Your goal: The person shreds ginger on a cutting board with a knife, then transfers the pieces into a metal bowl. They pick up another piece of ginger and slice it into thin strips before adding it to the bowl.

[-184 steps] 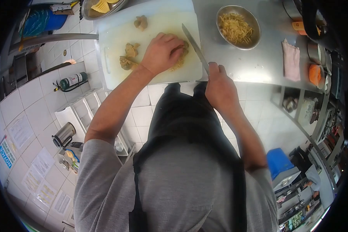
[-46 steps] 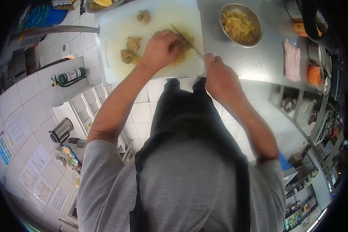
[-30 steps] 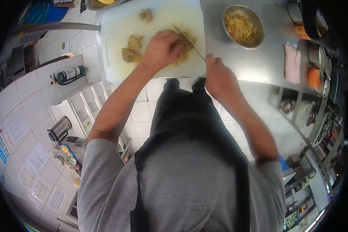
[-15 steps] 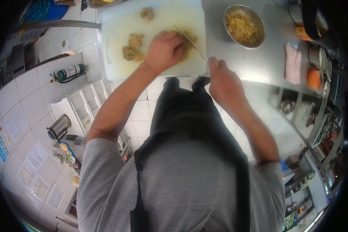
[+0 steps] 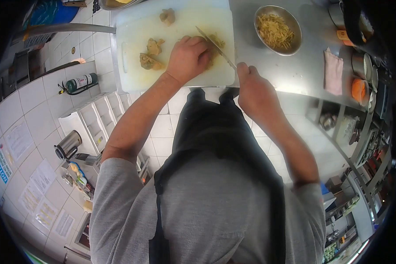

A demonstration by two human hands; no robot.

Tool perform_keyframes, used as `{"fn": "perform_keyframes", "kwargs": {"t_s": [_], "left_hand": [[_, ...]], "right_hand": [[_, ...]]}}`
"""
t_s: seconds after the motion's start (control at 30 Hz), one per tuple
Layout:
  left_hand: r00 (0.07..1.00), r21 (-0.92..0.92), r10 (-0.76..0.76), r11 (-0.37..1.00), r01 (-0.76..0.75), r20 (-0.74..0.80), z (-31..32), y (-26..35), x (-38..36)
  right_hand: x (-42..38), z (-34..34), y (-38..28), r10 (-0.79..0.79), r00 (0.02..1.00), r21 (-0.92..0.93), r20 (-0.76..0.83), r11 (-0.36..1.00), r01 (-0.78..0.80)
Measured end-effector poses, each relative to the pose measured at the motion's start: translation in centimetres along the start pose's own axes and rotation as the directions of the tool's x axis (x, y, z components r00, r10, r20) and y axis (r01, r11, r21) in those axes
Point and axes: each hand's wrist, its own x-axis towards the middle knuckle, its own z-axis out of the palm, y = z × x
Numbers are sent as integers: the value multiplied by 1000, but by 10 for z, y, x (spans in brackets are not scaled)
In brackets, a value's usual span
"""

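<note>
My right hand (image 5: 256, 90) is wrapped round the handle of a kitchen knife (image 5: 216, 46), whose blade slants up and left across the white cutting board (image 5: 134, 26). Close along the blade, my left hand (image 5: 188, 58) presses down with curled fingers on a knobbly vegetable piece, which the hand mostly hides. Thin yellowish shreds (image 5: 218, 40) lie around the blade. Left of that hand are two knobbly, pale brown vegetable pieces (image 5: 150, 62) (image 5: 154, 46). Another piece (image 5: 166, 16) sits near the far edge.
On the steel counter (image 5: 290, 72), right of the board, stands a metal bowl (image 5: 299, 35) holding yellowish shreds (image 5: 275, 31). Farther right lie a folded pink cloth (image 5: 333, 71) and several containers, one orange (image 5: 359, 90). A metal tray (image 5: 119, 5) shows partly at the far left edge.
The knife's tip has shifted slightly to the left and away from me. My left hand stays almost in place, and the pieces on the board lie as before.
</note>
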Motion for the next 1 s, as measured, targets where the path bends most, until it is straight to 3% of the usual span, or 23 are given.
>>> {"fn": "perform_keyframes", "kwargs": {"t_s": [0.4, 0.47, 0.67, 1.0], "left_hand": [[999, 0, 17, 1000, -17, -32, 5, 0, -6], [988, -96, -114, 990, 104, -103, 3, 3, -7], [999, -23, -54, 998, 54, -5, 1, -3, -6], [998, -9, -59, 998, 59, -4, 3, -4, -7]], "right_hand": [[6, 20, 2, 26, 1000, 15, 11, 1000, -26], [15, 23, 6, 25, 1000, 4, -3, 1000, -25], [4, 5, 2, -11, 1000, 2, -1, 1000, 11], [-4, 1, -6, -10, 1000, -6, -8, 1000, 10]]}}
